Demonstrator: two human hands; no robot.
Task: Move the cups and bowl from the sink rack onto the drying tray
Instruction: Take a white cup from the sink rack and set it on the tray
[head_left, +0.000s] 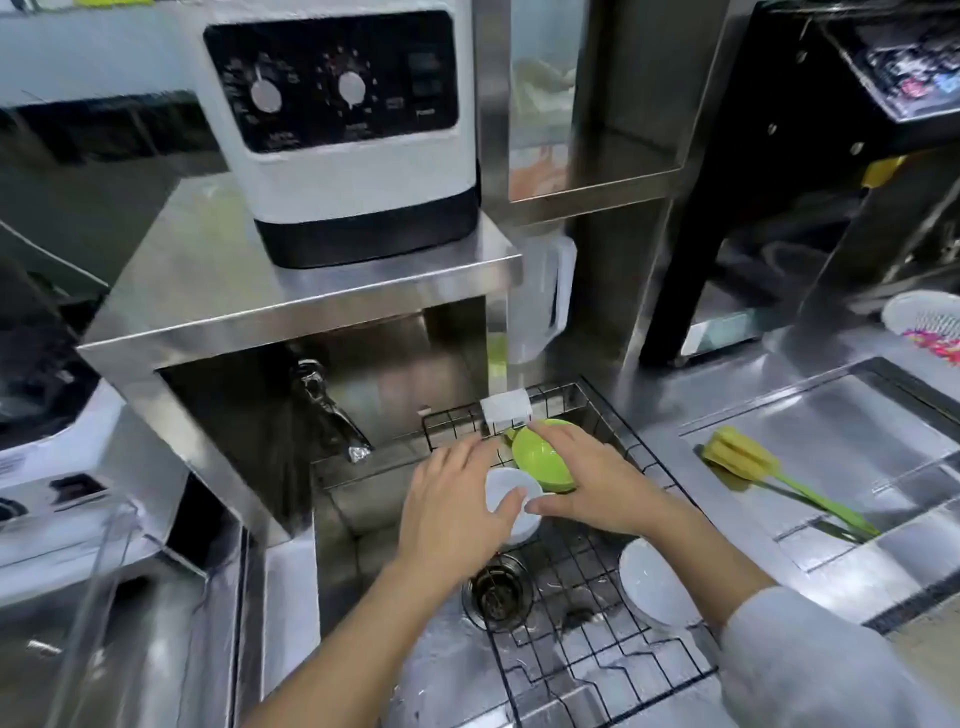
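A black wire sink rack (571, 654) lies across the steel sink. My left hand (452, 514) grips a small white cup (519, 486) at the rack's left edge, thumb over its opening. My right hand (592, 483) spans a tilted green bowl (537, 457) at the rack's far end, forefinger on its top rim and thumb beneath, close to the white cup. A second white cup (652, 582) lies on its side on the rack, just under my right forearm. The recessed steel drying tray (857, 415) is on the right.
A yellow sponge brush with a green handle (748, 462) lies on the tray. The faucet (332, 415) juts out under a steel shelf carrying a white appliance (343, 130). The drain (498, 592) sits below the rack. A white basket (924, 317) stands far right.
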